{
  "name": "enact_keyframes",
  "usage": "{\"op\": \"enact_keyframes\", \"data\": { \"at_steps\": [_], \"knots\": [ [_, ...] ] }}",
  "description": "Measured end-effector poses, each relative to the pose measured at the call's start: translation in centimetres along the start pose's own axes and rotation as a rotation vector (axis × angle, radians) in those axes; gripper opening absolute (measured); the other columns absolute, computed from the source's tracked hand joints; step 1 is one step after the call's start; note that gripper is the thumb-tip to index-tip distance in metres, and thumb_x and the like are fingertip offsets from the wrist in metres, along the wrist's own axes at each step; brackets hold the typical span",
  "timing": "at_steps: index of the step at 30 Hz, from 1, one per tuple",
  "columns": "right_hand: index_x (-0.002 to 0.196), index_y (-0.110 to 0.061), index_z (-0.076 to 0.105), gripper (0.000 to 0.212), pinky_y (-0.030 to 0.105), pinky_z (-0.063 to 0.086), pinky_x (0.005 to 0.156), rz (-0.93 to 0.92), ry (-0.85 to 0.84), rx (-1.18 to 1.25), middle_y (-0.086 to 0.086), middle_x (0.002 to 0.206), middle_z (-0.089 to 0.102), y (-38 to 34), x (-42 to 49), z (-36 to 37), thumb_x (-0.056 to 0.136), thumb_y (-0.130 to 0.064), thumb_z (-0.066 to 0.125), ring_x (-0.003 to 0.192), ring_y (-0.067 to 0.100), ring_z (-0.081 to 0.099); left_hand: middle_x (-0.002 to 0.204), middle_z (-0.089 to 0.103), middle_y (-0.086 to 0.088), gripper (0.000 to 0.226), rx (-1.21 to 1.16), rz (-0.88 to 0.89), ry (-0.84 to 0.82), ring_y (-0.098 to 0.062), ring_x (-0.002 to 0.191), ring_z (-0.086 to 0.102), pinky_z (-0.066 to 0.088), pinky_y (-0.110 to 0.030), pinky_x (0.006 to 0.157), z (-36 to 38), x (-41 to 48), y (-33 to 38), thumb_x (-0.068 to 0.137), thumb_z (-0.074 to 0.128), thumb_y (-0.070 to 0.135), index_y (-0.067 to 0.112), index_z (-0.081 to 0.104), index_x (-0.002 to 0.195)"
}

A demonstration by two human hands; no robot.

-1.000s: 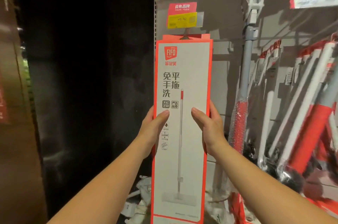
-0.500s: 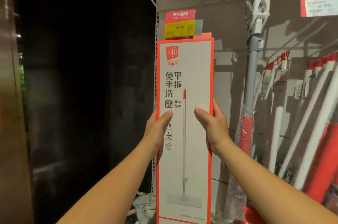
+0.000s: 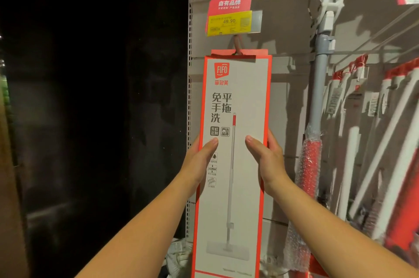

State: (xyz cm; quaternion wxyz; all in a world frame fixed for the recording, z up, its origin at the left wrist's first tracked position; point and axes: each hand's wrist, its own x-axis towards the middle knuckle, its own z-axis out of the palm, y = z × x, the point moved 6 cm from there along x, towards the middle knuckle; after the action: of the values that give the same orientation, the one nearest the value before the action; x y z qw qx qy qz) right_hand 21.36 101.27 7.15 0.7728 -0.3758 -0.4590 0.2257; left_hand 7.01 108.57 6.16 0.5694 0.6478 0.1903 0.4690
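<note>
A tall white box with an orange-red border (image 3: 247, 96), printed with a flat mop picture, is held upright in front of a shop wall. My left hand (image 3: 200, 159) grips its left edge, thumb across the front. My right hand (image 3: 265, 155) grips the right edge the same way. The box's top sits at a display hook (image 3: 237, 45), beside another orange box behind it. The box's bottom runs out of view.
A yellow price tag reading 49.90 (image 3: 229, 22) under a red sign hangs above the hook. To the right hang a grey-handled mop in bubble wrap (image 3: 310, 164) and several red-and-white mops (image 3: 390, 164). A dark wall lies to the left.
Both hands have kept their grip on the box. The price tag and hook now appear lower and further above the box's top, as the view tilted up.
</note>
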Motion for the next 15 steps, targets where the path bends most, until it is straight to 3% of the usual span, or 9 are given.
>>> {"op": "enact_keyframes", "data": {
  "at_steps": [8, 13, 15],
  "knots": [
    [0.134, -0.018, 0.052, 0.047, 0.02, 0.056, 0.078, -0.025, 0.019, -0.053, 0.001, 0.115, 0.07, 1.3, 1.0, -0.9, 0.09, -0.003, 0.059, 0.101, 0.013, 0.069, 0.115, 0.07, 0.005, 0.036, 0.006, -0.026, -0.042, -0.014, 0.099, 0.07, 0.056, -0.034, 0.076, -0.1, 2.2, -2.3, 0.097, 0.05, 0.034, 0.029, 0.049, 0.133],
    [0.14, -0.021, 0.047, 0.06, 0.03, 0.056, 0.089, -0.009, 0.04, -0.066, 0.001, 0.122, 0.067, 2.3, 2.2, -1.5, 0.084, -0.016, 0.069, 0.108, 0.017, 0.067, 0.111, 0.071, 0.003, 0.034, -0.034, -0.046, -0.04, -0.015, 0.094, 0.072, 0.056, -0.029, 0.066, 0.3, 3.5, -3.1, 0.097, 0.05, 0.031, 0.028, 0.049, 0.132],
    [0.138, -0.023, 0.049, 0.055, 0.033, 0.054, 0.092, -0.006, 0.049, -0.065, 0.0, 0.121, 0.067, 2.7, 3.0, -1.9, 0.087, -0.015, 0.067, 0.108, 0.017, 0.066, 0.11, 0.071, 0.003, 0.034, -0.034, -0.052, -0.018, -0.015, 0.092, 0.072, 0.056, -0.027, 0.063, 0.5, 4.3, -3.3, 0.097, 0.05, 0.032, 0.028, 0.049, 0.131]
  ]
}}
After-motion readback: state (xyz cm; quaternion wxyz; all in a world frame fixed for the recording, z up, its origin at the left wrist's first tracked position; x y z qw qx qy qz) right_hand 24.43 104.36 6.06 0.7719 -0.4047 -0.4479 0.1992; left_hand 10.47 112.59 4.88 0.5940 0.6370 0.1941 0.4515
